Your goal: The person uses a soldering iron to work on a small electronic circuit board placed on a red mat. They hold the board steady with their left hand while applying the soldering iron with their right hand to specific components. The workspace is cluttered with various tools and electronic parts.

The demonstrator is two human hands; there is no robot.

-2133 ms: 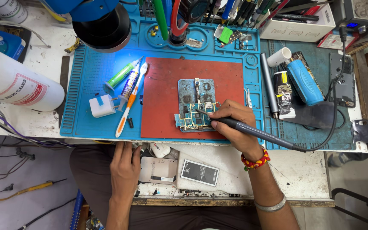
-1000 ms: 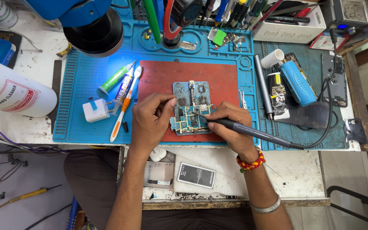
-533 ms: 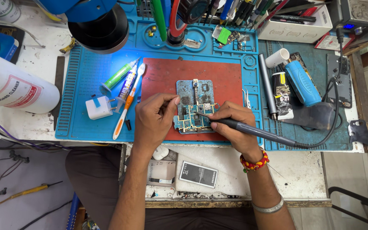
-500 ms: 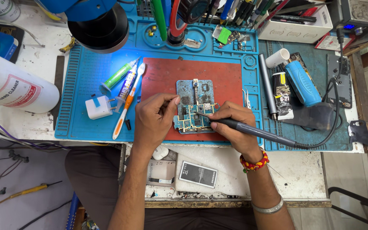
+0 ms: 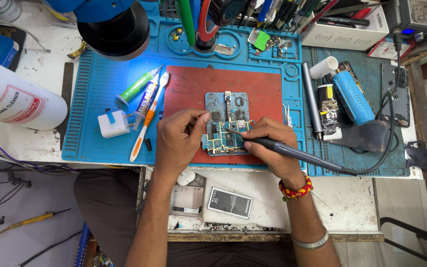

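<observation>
Right hand [image 5: 273,143] grips soldering iron [image 5: 302,155], tip on circuit board [image 5: 226,136] mid red mat [image 5: 223,94], near desk's front edge. Left hand [image 5: 179,141] pinched closed beside board, contents unclear.

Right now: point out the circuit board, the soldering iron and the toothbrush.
circuit board [image 5: 222,142], head view, middle of the blue board.
soldering iron [image 5: 300,155], head view, grey handle behind the right hand.
toothbrush [image 5: 146,124], head view, orange-and-white handle.

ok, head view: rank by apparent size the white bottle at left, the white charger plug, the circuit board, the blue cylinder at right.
1. white bottle, though it is cut off by the frame edge
2. blue cylinder and circuit board: too alike to rank
3. white charger plug
</observation>
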